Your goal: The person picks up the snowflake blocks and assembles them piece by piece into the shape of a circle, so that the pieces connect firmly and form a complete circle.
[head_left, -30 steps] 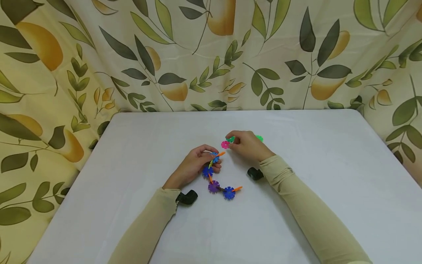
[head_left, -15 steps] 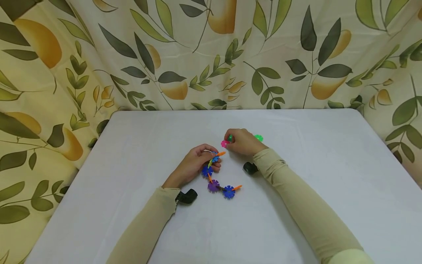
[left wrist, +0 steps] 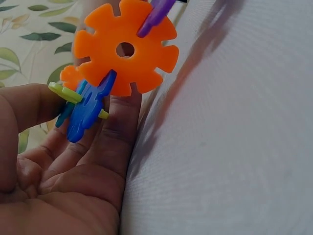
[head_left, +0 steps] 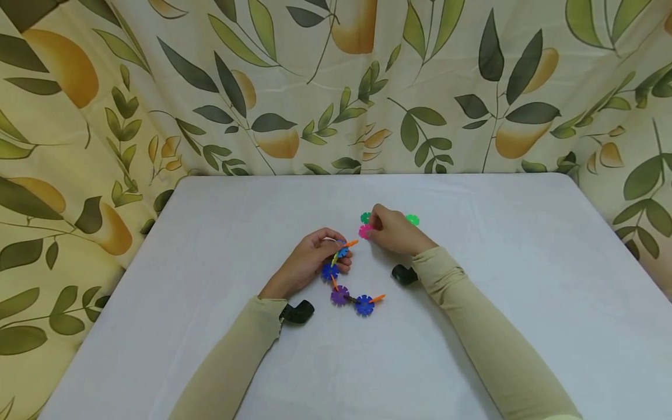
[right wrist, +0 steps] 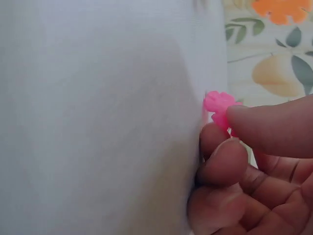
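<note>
My left hand (head_left: 310, 259) pinches the upper end of a curved chain of interlocking notched plastic discs. The chain runs down through a purple disc (head_left: 340, 296) to a blue disc (head_left: 364, 305) with an orange one slotted edge-on into it. Up close in the left wrist view, a large orange disc (left wrist: 105, 51) joins a blue disc (left wrist: 85, 115) between thumb and fingers. My right hand (head_left: 396, 230) pinches a pink disc (right wrist: 220, 103) between thumb and forefinger, low by the tabletop. A dark green disc (head_left: 364, 217) lies just beyond its fingertips.
Behind my right hand a bright green disc (head_left: 413, 220) lies partly hidden on the white table (head_left: 504, 233). Dark wrist cameras (head_left: 299, 313) jut inward from both sleeves, close over the table. A leaf-patterned curtain (head_left: 325, 105) hangs along the back and sides.
The right hand dips slightly left, then shifts back right with the pink disc. The dark green disc, partly covered by its fingers before, now shows more plainly. The left hand and chain barely move.
</note>
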The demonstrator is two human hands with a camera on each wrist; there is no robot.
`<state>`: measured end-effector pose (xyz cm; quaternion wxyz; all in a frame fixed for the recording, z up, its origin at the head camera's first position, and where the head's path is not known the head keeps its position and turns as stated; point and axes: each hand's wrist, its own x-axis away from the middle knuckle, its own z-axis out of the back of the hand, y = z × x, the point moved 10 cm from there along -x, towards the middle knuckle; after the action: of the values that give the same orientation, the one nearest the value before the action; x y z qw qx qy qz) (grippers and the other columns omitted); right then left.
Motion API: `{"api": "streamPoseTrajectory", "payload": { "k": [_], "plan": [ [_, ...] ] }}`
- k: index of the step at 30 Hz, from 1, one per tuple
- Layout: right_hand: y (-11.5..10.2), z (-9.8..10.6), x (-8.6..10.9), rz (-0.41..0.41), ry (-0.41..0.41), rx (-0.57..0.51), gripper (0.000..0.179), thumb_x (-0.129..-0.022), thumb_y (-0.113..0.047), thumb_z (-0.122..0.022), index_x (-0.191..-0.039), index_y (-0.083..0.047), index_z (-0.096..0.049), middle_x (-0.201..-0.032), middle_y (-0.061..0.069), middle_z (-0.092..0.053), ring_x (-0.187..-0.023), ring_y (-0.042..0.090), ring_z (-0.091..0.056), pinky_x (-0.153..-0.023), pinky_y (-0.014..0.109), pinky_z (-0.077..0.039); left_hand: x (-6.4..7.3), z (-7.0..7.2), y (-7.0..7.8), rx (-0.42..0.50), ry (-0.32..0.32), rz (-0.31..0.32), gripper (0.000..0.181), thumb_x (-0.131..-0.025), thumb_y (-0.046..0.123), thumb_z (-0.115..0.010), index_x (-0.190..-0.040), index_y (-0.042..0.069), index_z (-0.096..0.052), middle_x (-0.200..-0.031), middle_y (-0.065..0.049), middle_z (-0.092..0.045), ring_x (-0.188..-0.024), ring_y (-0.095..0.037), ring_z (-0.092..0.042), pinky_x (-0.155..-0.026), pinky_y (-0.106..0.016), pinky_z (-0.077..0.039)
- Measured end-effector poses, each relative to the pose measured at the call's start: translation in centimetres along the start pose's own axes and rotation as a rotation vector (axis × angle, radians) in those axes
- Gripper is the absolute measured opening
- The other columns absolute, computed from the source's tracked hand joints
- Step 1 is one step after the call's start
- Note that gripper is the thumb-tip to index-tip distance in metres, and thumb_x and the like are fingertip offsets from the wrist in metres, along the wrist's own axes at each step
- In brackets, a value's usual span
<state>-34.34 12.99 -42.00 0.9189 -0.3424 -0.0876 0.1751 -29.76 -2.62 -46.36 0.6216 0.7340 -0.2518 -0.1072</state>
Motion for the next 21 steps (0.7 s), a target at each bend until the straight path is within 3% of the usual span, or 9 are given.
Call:
{"api": "streamPoseTrajectory", "payload": {
  "k": [7,15,21],
  "plan": [
    [0.9,0.5,1.2,0.005,0.035,-0.097,0.013,-0.101,-0.002,-0.068,-0.111,0.001,-0.059,-0.101,0.014,-0.065,-0.092,0.029,-0.06,-0.082,0.04,-0.051,0.0,-0.2,0.2,0.001,-0.01,-0.01,0.017,-0.113,0.012,-0.055,-0.124,-0.001,-0.057,-0.11,-0.022,-0.073,-0.086,-0.023,-0.077,-0.088,-0.038,-0.064],
    [1.5,0.9,2.1,0.037,0.071,-0.193,0.018,-0.1,0.0,-0.066,-0.117,0.004,-0.07,-0.098,0.012,-0.07,-0.092,0.027,-0.063,-0.083,0.037,-0.051,-0.1,-0.2,0.1,0.011,-0.004,-0.01,0.018,-0.114,0.011,-0.053,-0.127,-0.002,-0.056,-0.109,-0.021,-0.073,-0.086,-0.022,-0.076,-0.087,-0.038,-0.064],
    [1.9,0.9,2.3,-0.015,0.05,-0.292,0.017,-0.101,-0.002,-0.066,-0.118,0.002,-0.07,-0.094,0.011,-0.069,-0.078,0.022,-0.062,-0.068,0.028,-0.052,0.1,-0.3,0.2,0.001,-0.013,-0.014,0.02,-0.114,0.011,-0.052,-0.128,-0.003,-0.056,-0.11,-0.022,-0.072,-0.087,-0.022,-0.075,-0.088,-0.038,-0.064]
  ]
}}
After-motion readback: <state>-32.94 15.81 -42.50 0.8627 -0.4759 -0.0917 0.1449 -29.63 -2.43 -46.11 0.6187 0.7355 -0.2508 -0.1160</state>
